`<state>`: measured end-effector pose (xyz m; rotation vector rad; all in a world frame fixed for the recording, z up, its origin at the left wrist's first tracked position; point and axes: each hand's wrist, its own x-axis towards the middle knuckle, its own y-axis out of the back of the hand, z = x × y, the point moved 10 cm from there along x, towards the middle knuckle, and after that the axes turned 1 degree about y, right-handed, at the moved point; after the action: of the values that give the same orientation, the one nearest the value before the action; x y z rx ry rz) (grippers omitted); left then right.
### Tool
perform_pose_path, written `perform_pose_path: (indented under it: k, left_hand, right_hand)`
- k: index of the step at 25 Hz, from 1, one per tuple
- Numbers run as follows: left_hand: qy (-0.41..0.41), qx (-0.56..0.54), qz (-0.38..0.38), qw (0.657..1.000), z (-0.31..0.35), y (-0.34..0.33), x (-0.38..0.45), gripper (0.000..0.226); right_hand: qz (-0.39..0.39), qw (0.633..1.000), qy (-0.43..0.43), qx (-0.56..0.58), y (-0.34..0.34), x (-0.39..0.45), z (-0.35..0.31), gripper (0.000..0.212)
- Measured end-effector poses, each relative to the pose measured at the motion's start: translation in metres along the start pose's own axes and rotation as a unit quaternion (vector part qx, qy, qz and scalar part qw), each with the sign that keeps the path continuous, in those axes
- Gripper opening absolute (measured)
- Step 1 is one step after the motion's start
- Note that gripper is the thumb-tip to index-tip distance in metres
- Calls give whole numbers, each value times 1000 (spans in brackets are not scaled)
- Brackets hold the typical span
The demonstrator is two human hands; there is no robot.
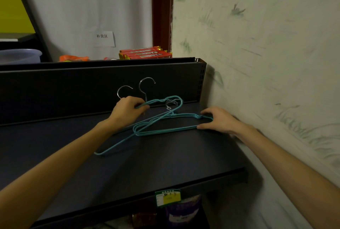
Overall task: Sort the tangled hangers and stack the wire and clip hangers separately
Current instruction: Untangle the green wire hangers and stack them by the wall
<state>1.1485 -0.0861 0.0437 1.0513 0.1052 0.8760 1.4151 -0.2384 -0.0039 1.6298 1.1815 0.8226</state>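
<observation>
1. Along the right side, a pale plaster wall (257, 45) smeared with green marks runs beside the shelf's right edge.
2. Dark flat metal shelf (128, 164) with an upright dark back panel (73, 89) fills the lower middle; its right end meets the wall.
3. White curtain (82, 8) hangs behind the panel, with a small white paper label (104, 38) bearing printed characters fixed to it.
4. Stack of teal coated wire hangers (165, 130) lies flat on the shelf, right of centre, near the back panel; their hooks point toward the panel.
5. One loose teal wire hanger (117, 146) slants from the stack down-left, its lower end on the shelf surface.
6. Left hand (127, 111) curls its fingers round the upper teal wire of that slanting hanger, gripping it just in front of the back panel.
7. Right hand (219, 120) rests at the right end of the stack, thumb and fingers pinching the hangers' rounded corner.
8. Two silver metal hooks (139, 88) rise behind the left hand against the panel; what they belong to is hidden.
9. Red snack packets (145, 54) sit beyond the panel's top edge.
10. Green-and-yellow price tag (167, 198) hangs from the shelf's front lip.
</observation>
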Motion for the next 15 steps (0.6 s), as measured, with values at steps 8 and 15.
perform_pose_path:
  k: [8,15]
  left_hand:
    - [32,-89,-3,996,-16,26,-2,22]
    - [-1,-79,-74,994,29,16,14,20]
  right_hand:
    - [-34,998,27,44,-2,5,0,79]
    - [100,950,93,280,42,14,-54,60]
